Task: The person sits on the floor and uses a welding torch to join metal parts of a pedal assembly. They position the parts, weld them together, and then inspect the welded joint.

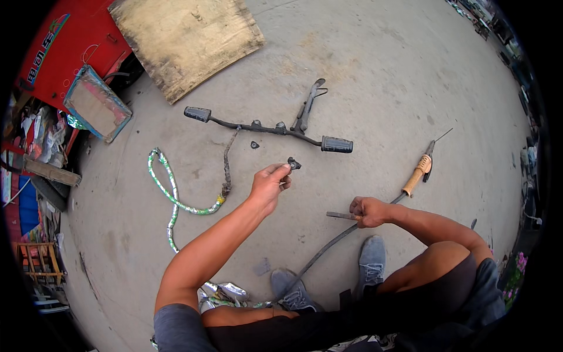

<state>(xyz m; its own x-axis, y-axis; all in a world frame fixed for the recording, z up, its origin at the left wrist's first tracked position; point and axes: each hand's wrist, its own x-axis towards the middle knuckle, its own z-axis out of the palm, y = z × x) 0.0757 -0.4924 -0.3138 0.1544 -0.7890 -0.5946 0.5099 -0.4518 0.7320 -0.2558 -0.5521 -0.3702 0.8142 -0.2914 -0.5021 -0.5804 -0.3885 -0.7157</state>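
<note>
My left hand pinches a small dark metal piece with a hole. Below and right, my right hand grips a flat grey metal bar. A black bar with two rubber footrests lies on the concrete beyond them, a folded stand joined to or against it. A second small piece rests beside that bar. An electrode holder with a thin rod lies at the right, its cable passing under my right hand. A taped dark lead runs from the footrest bar into a foil-wrapped cable.
A plywood board, a red panel and a blue-edged frame are at the upper left. Mixed clutter lines the left edge. My shoes are below my hands, near the foil cable. Plants show at the right rim.
</note>
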